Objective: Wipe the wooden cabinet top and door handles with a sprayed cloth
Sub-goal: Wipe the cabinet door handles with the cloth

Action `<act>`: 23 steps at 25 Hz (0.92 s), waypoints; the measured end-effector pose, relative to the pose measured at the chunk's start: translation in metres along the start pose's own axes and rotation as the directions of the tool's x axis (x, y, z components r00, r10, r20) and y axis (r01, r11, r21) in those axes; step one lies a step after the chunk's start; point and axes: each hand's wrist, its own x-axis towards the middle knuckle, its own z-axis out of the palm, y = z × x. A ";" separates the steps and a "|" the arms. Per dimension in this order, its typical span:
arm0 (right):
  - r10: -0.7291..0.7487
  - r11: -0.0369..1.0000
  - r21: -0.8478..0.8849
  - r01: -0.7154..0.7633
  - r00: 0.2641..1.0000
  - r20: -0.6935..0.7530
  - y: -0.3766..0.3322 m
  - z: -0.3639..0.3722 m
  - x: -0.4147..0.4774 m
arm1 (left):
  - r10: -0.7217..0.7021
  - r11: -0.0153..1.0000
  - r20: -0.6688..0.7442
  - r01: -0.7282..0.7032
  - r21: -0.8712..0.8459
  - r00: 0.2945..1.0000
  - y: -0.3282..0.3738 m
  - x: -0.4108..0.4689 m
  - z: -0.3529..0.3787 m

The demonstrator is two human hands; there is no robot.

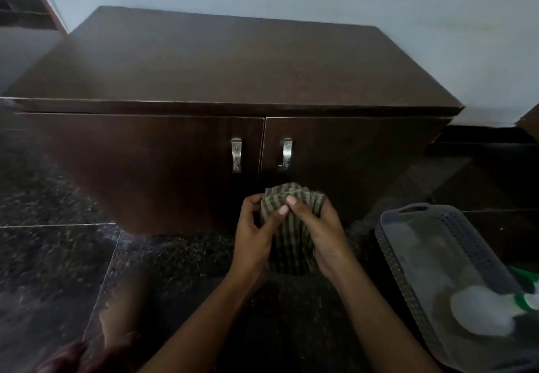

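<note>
The cloth (288, 227), striped green and bunched, sits low in the centre of the frame, where we pinch it with both our left hand (255, 234) and right hand (322, 234), fingers closed on its folds. Above it the cabinet (233, 66) fills the upper middle, its two metal handles (236, 155) side by side. At lower right a grey basket (408, 279) holds a white bottle (481, 310).

- Two bare forearms entering from the bottom edge, no sleeves visible anywhere along them.
- Left hand (254, 231) bare: no glove, no ring, no watch or band at the wrist.
- Right hand (318, 231) likewise bare (wrist unadorned too).
- Fingernails (283, 210) short, rounded, pale against the dim light.
- Bottom left corner: blurred dark reddish shape, perhaps clothing over a knee (too smeared to tell).
</note>
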 end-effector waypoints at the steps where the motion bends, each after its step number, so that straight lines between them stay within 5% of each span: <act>1: -0.050 0.999 -0.005 0.050 0.999 0.000 0.002 0.000 0.005 | 0.053 0.999 0.008 -0.053 0.010 0.999 -0.002 0.002 0.001; 9: -0.329 0.944 -0.012 0.329 0.943 -0.055 -0.004 0.017 0.025 | 0.371 0.915 -0.049 -0.356 0.188 0.927 0.010 0.027 0.013; 14: -0.522 0.841 -0.264 0.472 0.837 -0.164 -0.020 0.031 0.043 | 0.504 0.831 -0.163 -0.424 0.359 0.848 0.023 0.051 0.026; 18: -0.437 0.893 -0.228 0.388 0.868 -0.235 -0.024 0.032 0.052 | 0.564 0.770 -0.188 -0.430 0.472 0.804 0.023 0.060 0.029; 23: -0.333 0.941 -0.145 0.307 0.917 -0.218 -0.006 0.026 0.048 | 0.504 0.822 -0.212 -0.391 0.414 0.837 0.002 0.051 0.024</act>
